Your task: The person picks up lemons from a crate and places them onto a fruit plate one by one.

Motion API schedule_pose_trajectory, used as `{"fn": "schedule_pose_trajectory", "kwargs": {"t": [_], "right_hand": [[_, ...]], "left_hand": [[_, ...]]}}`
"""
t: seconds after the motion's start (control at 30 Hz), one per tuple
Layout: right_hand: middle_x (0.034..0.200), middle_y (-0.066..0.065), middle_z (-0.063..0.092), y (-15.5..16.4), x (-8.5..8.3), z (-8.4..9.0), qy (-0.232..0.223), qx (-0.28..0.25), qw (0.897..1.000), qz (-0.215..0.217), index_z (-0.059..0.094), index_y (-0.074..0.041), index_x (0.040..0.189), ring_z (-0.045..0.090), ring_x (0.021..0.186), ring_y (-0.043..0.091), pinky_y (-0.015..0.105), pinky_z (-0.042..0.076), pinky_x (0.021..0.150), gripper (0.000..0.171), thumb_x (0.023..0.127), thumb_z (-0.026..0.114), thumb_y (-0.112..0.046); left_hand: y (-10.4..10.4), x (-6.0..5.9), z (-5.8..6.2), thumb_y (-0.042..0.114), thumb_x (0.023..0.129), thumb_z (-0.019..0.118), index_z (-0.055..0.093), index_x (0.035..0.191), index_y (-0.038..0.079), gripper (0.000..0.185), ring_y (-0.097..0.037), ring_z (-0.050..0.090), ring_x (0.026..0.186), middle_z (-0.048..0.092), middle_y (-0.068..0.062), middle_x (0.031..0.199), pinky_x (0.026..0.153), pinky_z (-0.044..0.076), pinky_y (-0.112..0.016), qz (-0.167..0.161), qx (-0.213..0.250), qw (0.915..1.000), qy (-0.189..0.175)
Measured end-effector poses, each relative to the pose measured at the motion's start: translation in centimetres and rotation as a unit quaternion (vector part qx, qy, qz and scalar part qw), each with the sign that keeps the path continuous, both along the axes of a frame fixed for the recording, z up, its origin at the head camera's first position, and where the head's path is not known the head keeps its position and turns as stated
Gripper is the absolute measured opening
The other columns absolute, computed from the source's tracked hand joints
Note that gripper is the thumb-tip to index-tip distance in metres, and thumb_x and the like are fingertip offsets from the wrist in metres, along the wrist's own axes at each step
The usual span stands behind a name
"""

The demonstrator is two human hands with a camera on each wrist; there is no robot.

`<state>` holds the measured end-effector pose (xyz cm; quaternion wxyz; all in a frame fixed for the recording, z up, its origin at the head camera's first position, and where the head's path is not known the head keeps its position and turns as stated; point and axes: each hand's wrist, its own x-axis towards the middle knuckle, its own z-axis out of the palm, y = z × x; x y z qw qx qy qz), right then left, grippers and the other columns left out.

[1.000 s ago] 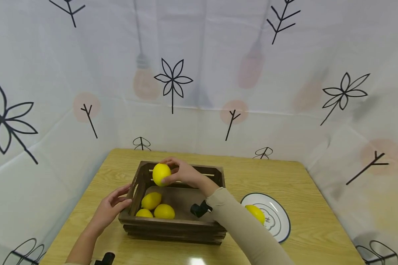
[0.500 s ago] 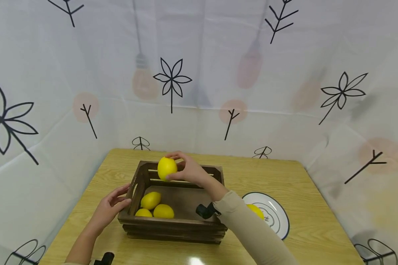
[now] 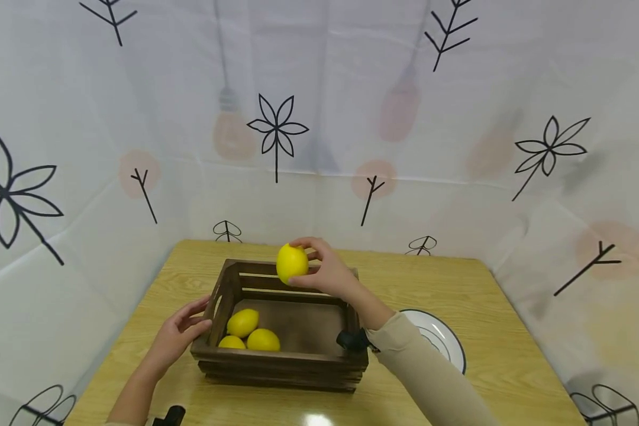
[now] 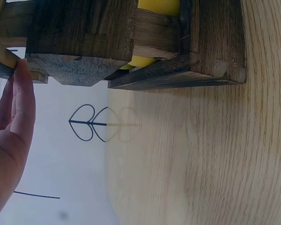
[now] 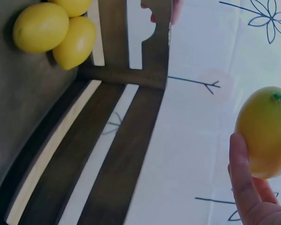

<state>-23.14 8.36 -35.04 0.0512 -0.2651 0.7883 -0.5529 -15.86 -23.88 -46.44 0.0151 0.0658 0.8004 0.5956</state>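
While three lemons (image 3: 247, 332) lie in the crate (image 3: 282, 370), the right hand (image 3: 327, 273) grips a lemon (image 3: 291, 262); left hand (image 3: 177, 334) open-fingered.

yellow lemon (image 3: 291, 262), dark brown crate (image 3: 277, 360)

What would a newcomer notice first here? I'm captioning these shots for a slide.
The bright yellow lemon held up in the right hand above the far rim of the dark wooden crate. Next, three more lemons clustered in the crate's left corner, while the left hand steadies its left end.
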Motion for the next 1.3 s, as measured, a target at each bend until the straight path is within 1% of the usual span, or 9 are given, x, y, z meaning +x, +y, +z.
{"fn": "schedule_pose_trajectory", "kwargs": {"t": [0.17,0.33,0.73,0.93,1.3], "right_hand": [[0.126,0.008,0.041,0.9,0.2,0.1,0.018,-0.002,1.0,-0.025,0.052,-0.013,0.125,0.05,0.105,0.03,0.036,0.051,0.08,0.059,0.073,0.08,-0.008],[0.126,0.01,0.041,2.0,0.5,0.1,0.031,-0.003,0.998,-0.047,0.053,-0.012,0.125,0.049,0.103,0.031,0.036,0.052,0.079,0.059,0.072,0.079,-0.006],[0.127,0.013,0.039,4.6,0.9,0.0,0.06,0.0,0.996,-0.07,0.052,-0.01,0.124,0.048,0.103,0.033,0.037,0.053,0.076,0.058,0.072,0.078,-0.003],[0.128,0.013,0.038,6.1,1.3,0.1,0.067,0.013,0.994,-0.084,0.051,-0.01,0.126,0.047,0.103,0.034,0.038,0.052,0.076,0.059,0.073,0.077,-0.005],[0.129,0.015,0.038,8.6,1.5,-0.5,0.061,0.01,0.992,-0.113,0.05,-0.008,0.127,0.047,0.104,0.036,0.039,0.051,0.076,0.06,0.073,0.077,-0.003]], "left_hand": [[-0.1,0.1,0.1,0.022,0.093,0.059,0.04,0.14,0.005,0.054,0.002,0.053,0.1,0.04,-0.019,0.138,0.08,0.048,-0.022,0.006,-0.003,1.0,0.0],[-0.1,0.1,0.2,0.022,0.093,0.059,0.04,0.14,0.005,0.054,0.002,0.053,0.1,0.04,-0.019,0.138,0.08,0.048,-0.021,0.004,-0.002,1.0,-0.002],[-0.1,0.2,0.2,0.023,0.093,0.059,0.04,0.141,0.005,0.055,0.0,0.053,0.1,0.039,-0.018,0.139,0.08,0.048,-0.022,0.004,0.001,0.9999,-0.009],[-0.1,0.1,0.3,0.022,0.093,0.059,0.039,0.14,0.005,0.054,0.0,0.053,0.1,0.038,-0.019,0.139,0.08,0.048,-0.022,0.002,0.005,0.9999,-0.01],[0.1,0.0,0.2,0.022,0.093,0.059,0.039,0.14,0.003,0.054,0.004,0.052,0.098,0.038,-0.02,0.139,0.079,0.048,-0.021,0.002,0.003,1.0,-0.002]]}}
